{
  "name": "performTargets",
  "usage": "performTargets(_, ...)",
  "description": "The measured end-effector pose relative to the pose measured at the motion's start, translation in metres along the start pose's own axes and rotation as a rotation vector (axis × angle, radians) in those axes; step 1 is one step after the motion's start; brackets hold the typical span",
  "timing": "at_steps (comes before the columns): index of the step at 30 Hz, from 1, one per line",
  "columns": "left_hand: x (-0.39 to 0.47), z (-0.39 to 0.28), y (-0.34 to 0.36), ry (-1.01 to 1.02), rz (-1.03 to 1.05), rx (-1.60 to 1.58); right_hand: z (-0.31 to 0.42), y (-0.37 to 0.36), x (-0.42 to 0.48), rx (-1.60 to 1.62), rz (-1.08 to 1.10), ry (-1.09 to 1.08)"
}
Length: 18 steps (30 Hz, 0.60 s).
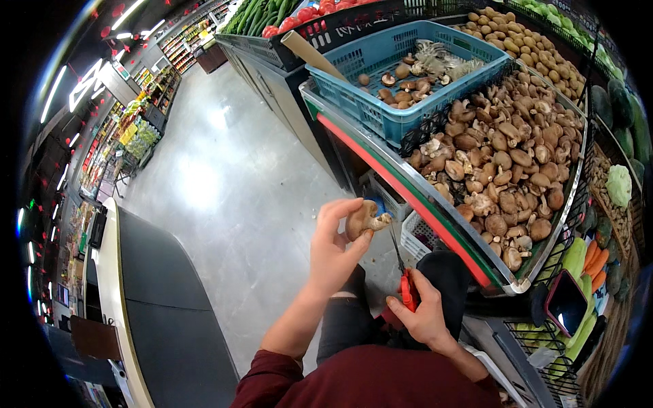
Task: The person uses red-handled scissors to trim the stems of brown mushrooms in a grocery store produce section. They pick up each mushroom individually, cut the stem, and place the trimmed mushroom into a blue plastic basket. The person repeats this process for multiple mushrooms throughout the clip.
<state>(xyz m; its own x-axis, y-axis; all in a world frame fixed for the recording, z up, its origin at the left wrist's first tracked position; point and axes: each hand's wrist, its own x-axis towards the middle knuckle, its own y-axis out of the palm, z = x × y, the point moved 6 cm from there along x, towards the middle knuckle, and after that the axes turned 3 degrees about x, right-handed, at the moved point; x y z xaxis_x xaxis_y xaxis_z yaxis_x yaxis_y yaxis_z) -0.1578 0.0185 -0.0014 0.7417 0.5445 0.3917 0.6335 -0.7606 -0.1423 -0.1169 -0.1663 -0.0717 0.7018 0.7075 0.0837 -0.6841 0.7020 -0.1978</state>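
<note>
Between the thumb and fingers of my left hand [334, 245] is a brown shiitake mushroom [361, 222], its pale stem pointing right. My right hand [422, 311] grips a pair of scissors by the red handles [407, 290]. The dark blades of the scissors [396, 250] point up, with their tips close to the stem end; whether they touch it I cannot tell. To the right of both hands, a large heap of shiitake mushrooms [502, 168] fills a metal-edged display bin. Behind it a blue plastic crate [367, 115] holds several mushrooms and a pale, frilly clump.
A cardboard tube [314, 56] leans in the crate's left corner. White baskets [417, 237] sit below the bin's red-and-green edge [403, 196]. Potatoes [520, 38] lie behind the mushrooms. At right, a phone [566, 303] rests on green vegetables beside carrots [596, 260]. A grey-topped counter [158, 275] stands left.
</note>
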Motion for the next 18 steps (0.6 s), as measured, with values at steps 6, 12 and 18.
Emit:
performTargets(6,-0.011,-0.011,-0.009,0.064,0.016,0.087,0.008,0.004,0.0,-0.043,0.021,-0.032)
performTargets(12,-0.018,-0.015,-0.018,0.142,-0.005,0.269,0.02,0.01,-0.001,-0.071,0.005,-0.074)
performTargets(18,-0.025,-0.016,-0.023,0.162,0.022,0.312,0.021,0.013,-0.003,-0.064,0.036,-0.045)
